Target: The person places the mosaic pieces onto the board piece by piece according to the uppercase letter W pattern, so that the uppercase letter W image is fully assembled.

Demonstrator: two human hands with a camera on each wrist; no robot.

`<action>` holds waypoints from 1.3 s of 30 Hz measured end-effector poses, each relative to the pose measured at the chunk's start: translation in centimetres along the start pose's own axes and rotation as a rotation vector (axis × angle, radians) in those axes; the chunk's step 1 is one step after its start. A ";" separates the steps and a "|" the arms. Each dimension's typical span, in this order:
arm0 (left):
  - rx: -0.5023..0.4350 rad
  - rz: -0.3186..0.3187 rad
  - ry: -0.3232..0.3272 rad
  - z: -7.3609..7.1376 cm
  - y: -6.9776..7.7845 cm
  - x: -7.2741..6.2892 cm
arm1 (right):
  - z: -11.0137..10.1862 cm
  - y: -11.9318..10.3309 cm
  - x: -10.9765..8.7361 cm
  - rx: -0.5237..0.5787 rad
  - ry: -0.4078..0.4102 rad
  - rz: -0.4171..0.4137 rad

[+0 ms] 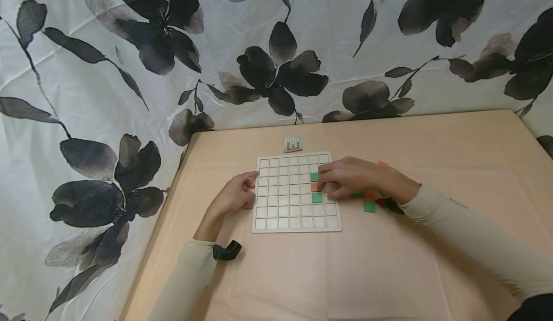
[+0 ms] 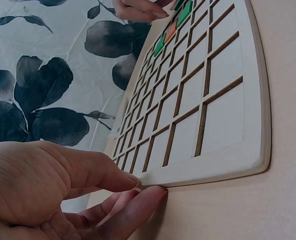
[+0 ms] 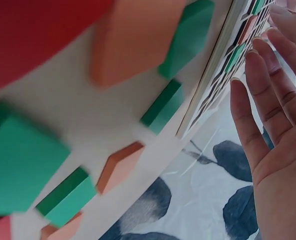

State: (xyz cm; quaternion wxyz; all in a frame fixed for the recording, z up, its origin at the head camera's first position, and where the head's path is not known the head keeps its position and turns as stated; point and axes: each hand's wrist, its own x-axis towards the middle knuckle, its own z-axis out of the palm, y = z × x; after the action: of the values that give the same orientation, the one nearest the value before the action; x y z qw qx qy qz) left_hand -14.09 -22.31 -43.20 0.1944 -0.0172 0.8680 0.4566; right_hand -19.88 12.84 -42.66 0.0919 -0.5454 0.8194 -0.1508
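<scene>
A pale wooden board (image 1: pixel 282 200) with a square grid lies on the table. My left hand (image 1: pixel 233 191) is at its left edge; in the left wrist view the thumb and a finger pinch the rim. Three tiles sit in one column towards the board's right side: a green tile (image 1: pixel 314 177), an orange tile (image 1: pixel 314 187) and another green tile (image 1: pixel 317 197). My right hand (image 1: pixel 358 174) reaches over the board's right edge, fingertips right at the orange tile. In the right wrist view its fingers (image 3: pixel 263 85) are nearly straight, close beside the tiles.
Several loose tiles, among them a green one (image 1: pixel 369 207), lie right of the board, partly under my right forearm. A small gridded card (image 1: pixel 293 144) lies behind the board. Beyond the table (image 1: pixel 389 273) hangs a floral cloth (image 1: pixel 242 23).
</scene>
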 end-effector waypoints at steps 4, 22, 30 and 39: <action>0.000 -0.005 0.000 0.0 0.0 0.0 | -0.5 0.1 -0.9 0.015 -0.006 0.029; -0.014 -0.012 -0.005 -0.2 -0.3 0.1 | -1.6 0.7 -5.4 0.049 -0.033 0.175; -0.016 -0.006 -0.015 -0.2 -0.4 0.1 | -1.5 0.6 -7.4 0.043 -0.024 0.234; -0.006 -0.004 -0.009 -0.1 -0.4 0.1 | -1.7 0.4 -9.8 0.043 0.008 0.226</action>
State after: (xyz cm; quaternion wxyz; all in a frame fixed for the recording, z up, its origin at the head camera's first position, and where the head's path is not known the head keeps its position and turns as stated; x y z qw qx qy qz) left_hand -14.11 -22.67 -43.50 0.1993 -0.0175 0.8658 0.4587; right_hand -17.00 22.25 -41.37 0.1166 -0.4468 0.8726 -0.1594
